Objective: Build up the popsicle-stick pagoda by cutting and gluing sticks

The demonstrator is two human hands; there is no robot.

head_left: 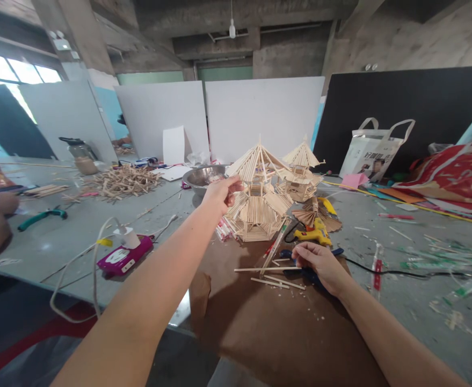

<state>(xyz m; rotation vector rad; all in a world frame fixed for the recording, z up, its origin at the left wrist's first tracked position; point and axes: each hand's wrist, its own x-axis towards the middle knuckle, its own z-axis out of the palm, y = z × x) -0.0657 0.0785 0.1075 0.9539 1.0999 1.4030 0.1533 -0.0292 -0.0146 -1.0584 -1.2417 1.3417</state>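
My left hand [223, 194] reaches forward to the left side of a pavilion model [259, 207] built of thin wooden sticks. Its fingers are curled together by the roof's lower edge; what they hold, if anything, is hidden. Low over the brown board [252, 328], my right hand [318, 263] pinches one end of a wooden stick [263, 269], which points left. Several loose sticks [278, 283] lie just below. Partly hidden under the right hand is a blue-handled tool [336, 251]. A yellow glue gun [316, 232] rests beyond that hand.
A second stick pavilion [301, 172] stands behind, near a metal bowl [203, 180]. To the left are a stick pile [126, 181], a purple power strip [125, 255] with cables, and green-handled pliers [42, 218]. Plastic wrappers [453, 263] and a white bag [370, 153] are right.
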